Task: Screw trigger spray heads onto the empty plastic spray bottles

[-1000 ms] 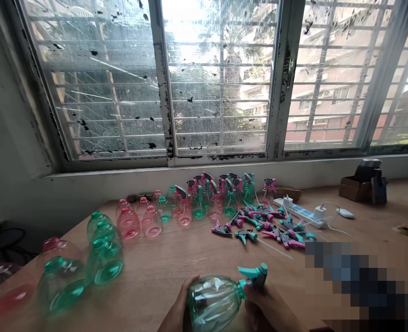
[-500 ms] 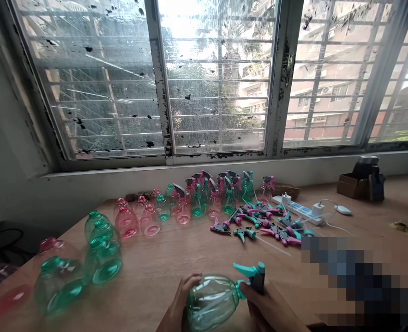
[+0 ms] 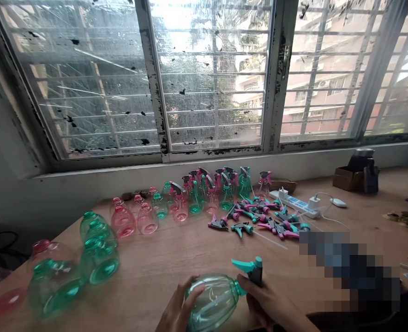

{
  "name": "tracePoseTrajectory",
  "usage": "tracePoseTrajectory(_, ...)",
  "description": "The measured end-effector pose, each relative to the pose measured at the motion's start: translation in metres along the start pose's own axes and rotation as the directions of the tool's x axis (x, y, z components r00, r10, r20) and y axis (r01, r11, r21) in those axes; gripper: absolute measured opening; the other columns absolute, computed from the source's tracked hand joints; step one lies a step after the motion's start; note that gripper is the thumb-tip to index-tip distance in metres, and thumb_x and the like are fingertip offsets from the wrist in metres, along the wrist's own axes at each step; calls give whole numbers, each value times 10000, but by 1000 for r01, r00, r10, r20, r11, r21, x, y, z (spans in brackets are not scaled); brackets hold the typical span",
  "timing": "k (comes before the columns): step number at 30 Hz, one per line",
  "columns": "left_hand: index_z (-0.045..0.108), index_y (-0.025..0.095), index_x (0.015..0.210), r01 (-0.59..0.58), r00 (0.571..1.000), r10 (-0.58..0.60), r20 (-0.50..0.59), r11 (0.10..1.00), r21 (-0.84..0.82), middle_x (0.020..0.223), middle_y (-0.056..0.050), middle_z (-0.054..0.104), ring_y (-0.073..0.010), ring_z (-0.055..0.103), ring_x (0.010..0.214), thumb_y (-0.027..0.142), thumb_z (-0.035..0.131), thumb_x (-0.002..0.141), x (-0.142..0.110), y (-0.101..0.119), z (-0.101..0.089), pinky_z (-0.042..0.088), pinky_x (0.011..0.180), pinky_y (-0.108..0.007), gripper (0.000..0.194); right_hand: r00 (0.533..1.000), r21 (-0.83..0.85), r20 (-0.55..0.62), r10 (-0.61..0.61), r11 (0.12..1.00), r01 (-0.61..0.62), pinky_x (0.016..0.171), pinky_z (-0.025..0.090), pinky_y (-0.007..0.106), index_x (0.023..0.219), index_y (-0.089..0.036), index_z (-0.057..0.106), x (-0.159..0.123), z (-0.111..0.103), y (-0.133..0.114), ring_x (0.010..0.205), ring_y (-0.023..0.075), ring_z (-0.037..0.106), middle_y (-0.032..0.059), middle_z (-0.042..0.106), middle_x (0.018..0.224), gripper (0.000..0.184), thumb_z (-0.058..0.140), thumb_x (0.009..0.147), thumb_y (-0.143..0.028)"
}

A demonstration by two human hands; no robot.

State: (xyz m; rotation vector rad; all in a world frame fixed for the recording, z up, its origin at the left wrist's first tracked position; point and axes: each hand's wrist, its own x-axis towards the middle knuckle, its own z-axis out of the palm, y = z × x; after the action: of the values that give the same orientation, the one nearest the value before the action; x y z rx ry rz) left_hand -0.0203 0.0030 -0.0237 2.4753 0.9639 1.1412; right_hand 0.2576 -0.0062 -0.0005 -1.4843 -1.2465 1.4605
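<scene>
A clear green spray bottle (image 3: 214,302) lies tilted on its side at the lower middle of the head view, its neck toward the right. My left hand (image 3: 181,304) is closed round the base end of the bottle, fingers over its top. At the neck, my right hand (image 3: 268,297) grips the collar of the teal and black spray head (image 3: 254,269), which sits on the bottle. A dip tube shows faintly inside. Some of my right fingers are hidden behind the neck.
Loose pink and teal spray heads (image 3: 262,216) lie in a pile. Behind stand bottles with heads fitted (image 3: 212,200). Open green bottles (image 3: 100,263) and pink bottles (image 3: 147,220) stand left. A white power strip (image 3: 297,204) and a cardboard box (image 3: 347,179) are right; a blurred patch covers the lower right.
My left fingers have shifted further over the bottle's body. My right hand stays at the collar. The view has turned slightly, so everything sits a little more to the left.
</scene>
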Motion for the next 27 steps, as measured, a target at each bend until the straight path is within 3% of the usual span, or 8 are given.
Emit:
tracePoseTrajectory(5,379,412,1519,-20,999,17,46,997,75,1548,-121,536,-390,572,1365,373,786,864,7,7,-9,547,1068,-440,773,972,-21,-141,-187,982,186,359,178,253,475,-237,477,-6,3,-8,309,87,305,-52,397,340,726,441,782,-894)
tracePoseTrajectory(8,361,417,1511,44,999,-42,-20,996,82,1541,-101,555,-376,561,1380,401,822,821,13,13,-11,513,1112,-449,830,916,1,-33,-400,916,400,420,269,254,572,-193,572,-13,1,-8,417,95,387,-18,526,514,640,576,826,-781)
tracePoseTrajectory(11,368,396,1486,194,979,-188,-82,978,71,1510,-89,582,-363,563,1376,412,814,818,18,18,-12,485,1134,-486,803,859,60,143,-492,870,489,489,371,242,1007,-175,684,-20,1,-9,522,115,496,30,695,793,451,708,848,-597)
tracePoseTrajectory(13,401,347,1447,369,922,-368,-118,929,-14,1485,-94,596,-359,569,1367,432,778,833,23,20,-13,475,1136,-511,725,839,33,240,-488,868,496,562,423,240,1160,-209,642,-22,4,-12,615,133,562,47,746,928,408,749,858,-462)
tracePoseTrajectory(16,423,224,1362,603,782,-620,-70,780,-171,1410,-160,638,-360,620,1308,537,731,795,32,20,-20,503,1103,-493,718,849,-45,284,-445,879,475,604,440,233,1085,-217,683,-20,9,-15,640,129,585,27,757,911,250,742,872,-335)
tracePoseTrajectory(19,417,152,1288,708,693,-719,-46,692,-141,1358,-236,653,-387,635,1278,601,725,706,41,17,-30,503,1091,-486,797,879,-5,279,-387,914,405,550,421,220,1010,-189,704,-13,12,-9,544,105,560,1,724,786,196,701,898,-350)
tracePoseTrajectory(24,454,180,1244,709,706,-709,2,706,-2,1315,-206,686,-394,672,1200,516,769,712,67,8,-44,529,989,-483,704,901,-13,279,-332,937,349,523,441,233,1015,-186,711,-12,-1,-16,545,141,585,-25,651,653,349,649,919,-516)
tracePoseTrajectory(27,508,229,1216,682,726,-686,50,727,76,1210,-105,749,-332,724,1092,454,780,735,89,-1,-49,562,875,-393,596,840,-278,105,-532,796,538,675,527,328,1084,-243,758,-37,-38,-53,769,232,665,60,743,876,363,661,917,-550)
